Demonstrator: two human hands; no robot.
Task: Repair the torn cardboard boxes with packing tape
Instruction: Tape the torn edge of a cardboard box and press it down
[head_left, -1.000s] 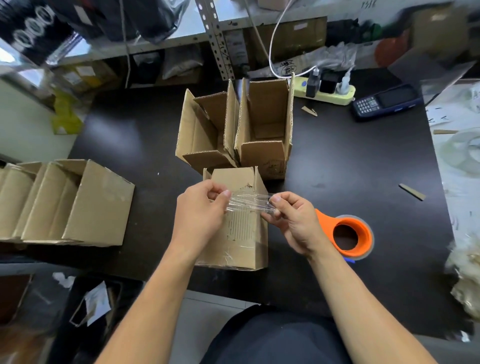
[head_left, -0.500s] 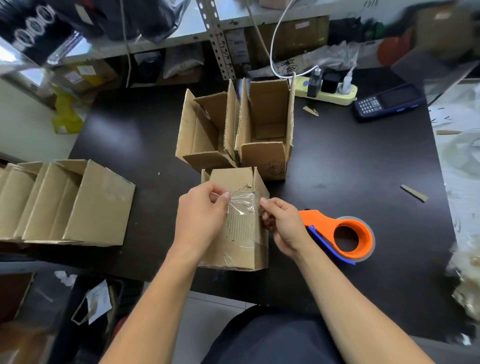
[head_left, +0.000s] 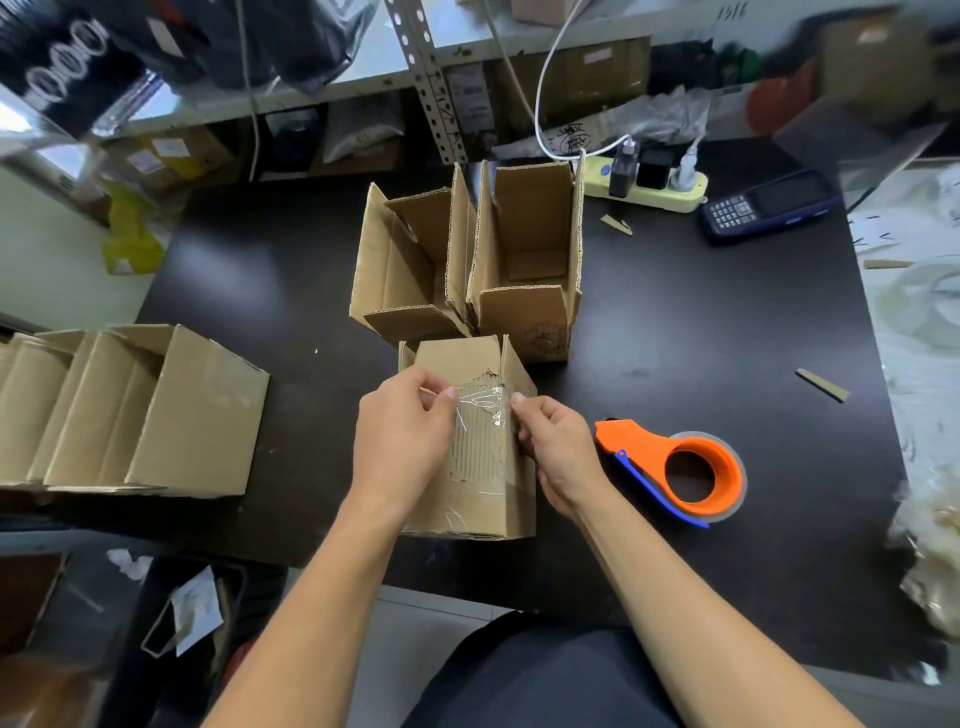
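At the table's (head_left: 675, 338) near edge the torn box (head_left: 470, 467) stands between your hands, a tape strip (head_left: 483, 405) stretched over the rip. Your left hand (head_left: 400, 431) and right hand (head_left: 556, 447) each pinch one end with curled fingers. Uneven pull may wrinkle the strip or miss the tear. The dispenser (head_left: 685, 467) lies just right.

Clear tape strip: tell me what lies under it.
The clear tape strip covers torn, exposed corrugation on the box. Left hand and right hand hide its ends.
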